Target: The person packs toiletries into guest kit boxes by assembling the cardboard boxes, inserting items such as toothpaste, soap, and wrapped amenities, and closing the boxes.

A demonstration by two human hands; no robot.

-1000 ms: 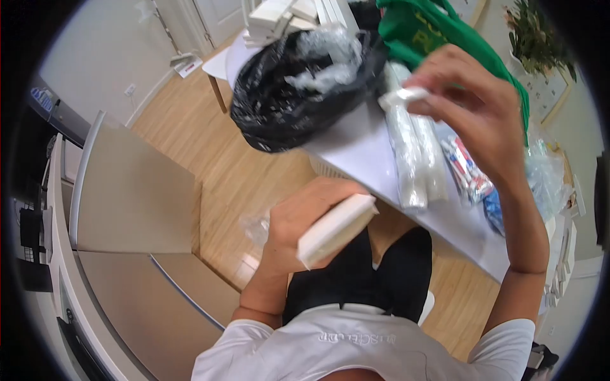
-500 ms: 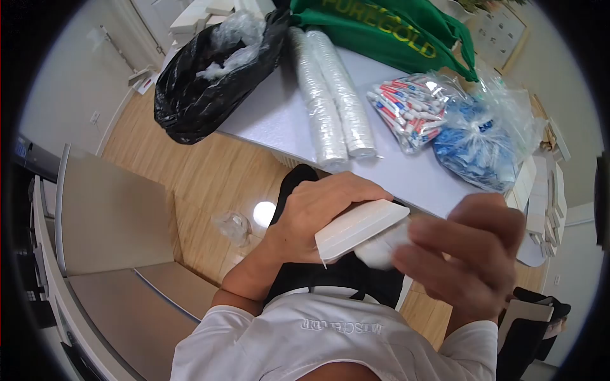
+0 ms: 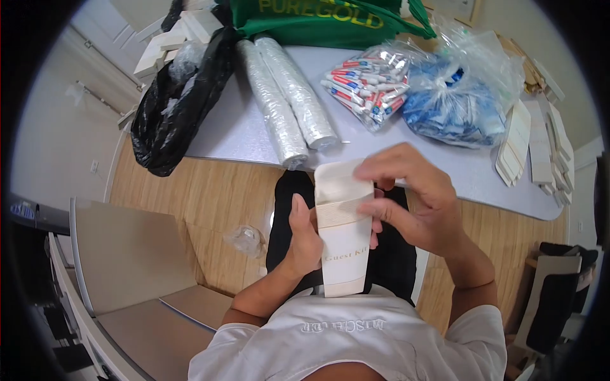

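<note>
Light wood floor (image 3: 210, 209) runs under a white table (image 3: 222, 136) with lots of bags on it. At the left edge sits a black plastic bag (image 3: 152, 136), and its mouth shows crumpled clear plastic (image 3: 185, 63) inside. Next to it lie two long rolls (image 3: 283, 105), side by side, wrapped in shiny clear plastic. Behind them is a big green bag (image 3: 318, 28) with yellow letters; what it holds is hidden. Near the middle, a clear bag (image 3: 368, 86) is full of little white tubes with red and blue on them. Just beside it, another clear bag (image 3: 454, 111) is full of blue packets. Some flat white boxes (image 3: 513, 146) lie at the right end.

Over the person's lap, in front of the table, is a tall white box (image 3: 345, 244) that says "Guest Kit". Its top flap is up, but I can't tell what is inside. The left hand (image 3: 304, 244) is wrapped around the box. The right hand (image 3: 422, 203) is at the open top, thumb and pointing finger apart, a bit blurry.
</note>
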